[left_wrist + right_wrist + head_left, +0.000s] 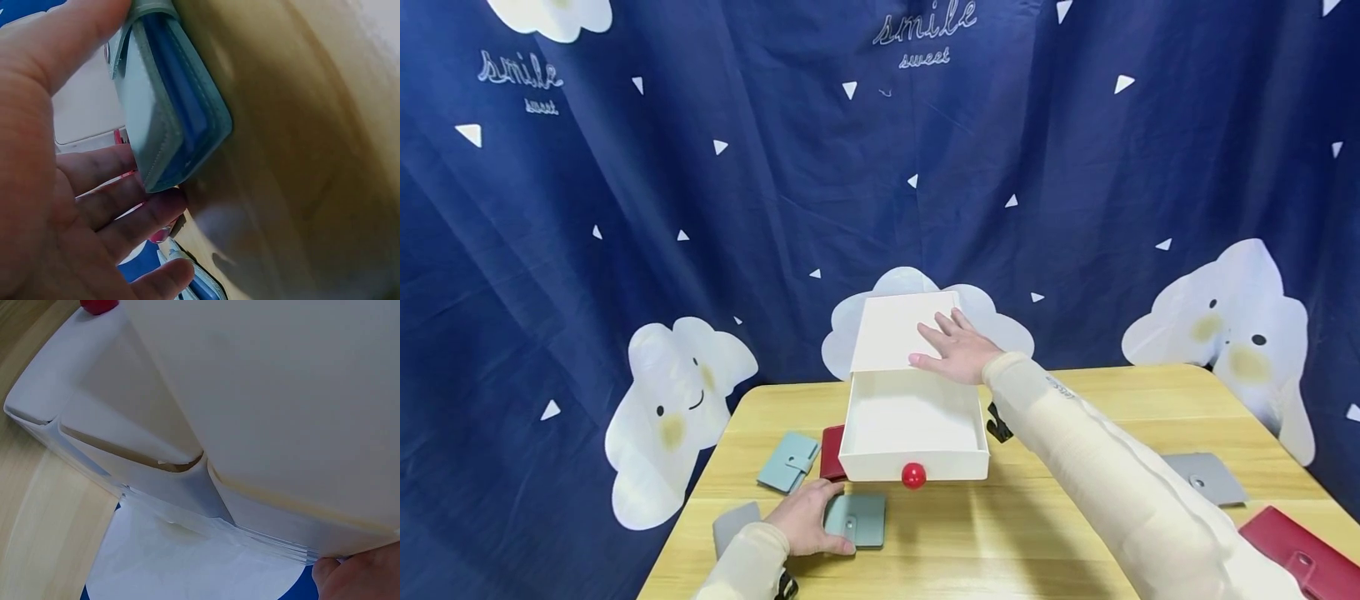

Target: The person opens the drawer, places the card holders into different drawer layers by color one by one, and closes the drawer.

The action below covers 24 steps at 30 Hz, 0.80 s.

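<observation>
Low at the left of the head view, my left hand (808, 518) grips a pale blue-green card holder (865, 521) with a snap strap. In the left wrist view the thumb is by the strap and the fingers reach behind the card holder's lower end, with blue sleeves showing inside. My right hand (958, 350) lies with fingers spread at the right side of a white box's top (891, 329). The box's drawer (917, 408) is pulled out toward me, its inside bare, with a red round knob (913, 476) on the front.
Left of the box lie another blue-green card holder (786, 462), a red one (831, 454) and a grey one (733, 527). A grey card holder (1208, 477) and a red wallet (1303, 550) lie at the right. A blue curtain (805, 167) hangs behind the wooden table (1000, 542).
</observation>
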Available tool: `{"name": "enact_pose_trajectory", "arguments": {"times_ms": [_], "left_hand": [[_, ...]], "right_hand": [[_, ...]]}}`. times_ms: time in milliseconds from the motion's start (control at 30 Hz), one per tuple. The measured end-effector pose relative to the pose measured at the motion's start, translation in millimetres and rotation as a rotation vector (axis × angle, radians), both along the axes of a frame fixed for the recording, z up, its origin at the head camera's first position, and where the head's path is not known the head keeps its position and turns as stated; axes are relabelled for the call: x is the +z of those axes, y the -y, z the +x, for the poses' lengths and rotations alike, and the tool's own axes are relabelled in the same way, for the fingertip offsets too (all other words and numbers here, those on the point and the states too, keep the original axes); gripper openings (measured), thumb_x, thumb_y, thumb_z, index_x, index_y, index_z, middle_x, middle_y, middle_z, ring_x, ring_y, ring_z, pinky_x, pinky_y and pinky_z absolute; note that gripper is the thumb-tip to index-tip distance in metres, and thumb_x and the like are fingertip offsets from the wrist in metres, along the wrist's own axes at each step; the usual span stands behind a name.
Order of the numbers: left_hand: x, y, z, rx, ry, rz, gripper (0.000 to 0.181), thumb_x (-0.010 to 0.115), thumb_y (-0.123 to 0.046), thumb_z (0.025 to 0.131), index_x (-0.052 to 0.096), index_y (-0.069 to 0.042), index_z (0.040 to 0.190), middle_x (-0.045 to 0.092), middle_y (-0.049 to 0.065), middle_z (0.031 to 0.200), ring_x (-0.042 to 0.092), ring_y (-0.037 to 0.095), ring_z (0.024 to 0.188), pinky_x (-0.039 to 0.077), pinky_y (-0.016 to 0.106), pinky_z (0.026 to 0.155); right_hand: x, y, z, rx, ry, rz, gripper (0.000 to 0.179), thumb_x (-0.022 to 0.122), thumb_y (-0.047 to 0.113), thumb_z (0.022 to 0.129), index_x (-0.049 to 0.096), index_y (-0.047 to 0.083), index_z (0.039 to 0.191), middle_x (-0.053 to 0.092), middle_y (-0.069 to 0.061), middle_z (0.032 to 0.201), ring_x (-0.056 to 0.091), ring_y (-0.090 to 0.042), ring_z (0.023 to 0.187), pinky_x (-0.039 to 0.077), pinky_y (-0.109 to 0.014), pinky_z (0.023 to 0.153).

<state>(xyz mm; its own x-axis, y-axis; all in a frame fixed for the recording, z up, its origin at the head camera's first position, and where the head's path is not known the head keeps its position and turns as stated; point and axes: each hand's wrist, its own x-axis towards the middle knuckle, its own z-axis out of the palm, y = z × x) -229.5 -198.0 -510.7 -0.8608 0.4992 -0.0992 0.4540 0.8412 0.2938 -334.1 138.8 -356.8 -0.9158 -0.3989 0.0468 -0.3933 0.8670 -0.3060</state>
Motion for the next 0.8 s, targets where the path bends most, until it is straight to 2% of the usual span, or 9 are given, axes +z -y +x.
{"name": "enact_pose_trajectory", "arguments": {"times_ms": [433,667,800], "left_hand": [[0.1,-1.8,-3.7,-0.002,-0.001,-0.025,0.103,0.078,-0.07,0.058,0.055,-0.001,0.132,0.053,0.018,0.13,0.049,0.035,0.121,0.041,0.051,0.1],[3.6,-4.5,-0.9,-0.026,-0.008,-0.05,0.098,0.08,-0.068,0.056,0.062,0.001,0.124,0.058,0.004,0.108,0.054,0.021,0.099,0.048,0.041,0.088],[1.1,-5.3,-5.2,-0.03,-0.031,-0.053,0.099,0.079,-0.069,0.055,0.062,0.001,0.123,0.057,0.003,0.106,0.053,0.02,0.098,0.048,0.04,0.088]], "right_hand": [[1.4,1.3,0.9,-0.008,-0.001,-0.003,0.084,0.028,0.076,0.089,0.021,0.024,0.154,0.007,-0.012,0.16,-0.009,-0.036,0.145,0.006,-0.054,0.115],[-0.7,2.7,1.0,0.022,-0.015,-0.002,0.084,0.029,0.074,0.09,0.022,0.02,0.154,0.01,-0.016,0.159,-0.006,-0.039,0.145,0.006,-0.054,0.115],[1.2,2.1,0.8,0.01,-0.02,-0.008,0.083,0.03,0.074,0.09,0.023,0.021,0.154,0.01,-0.015,0.159,-0.006,-0.038,0.145,0.006,-0.054,0.115]]}}
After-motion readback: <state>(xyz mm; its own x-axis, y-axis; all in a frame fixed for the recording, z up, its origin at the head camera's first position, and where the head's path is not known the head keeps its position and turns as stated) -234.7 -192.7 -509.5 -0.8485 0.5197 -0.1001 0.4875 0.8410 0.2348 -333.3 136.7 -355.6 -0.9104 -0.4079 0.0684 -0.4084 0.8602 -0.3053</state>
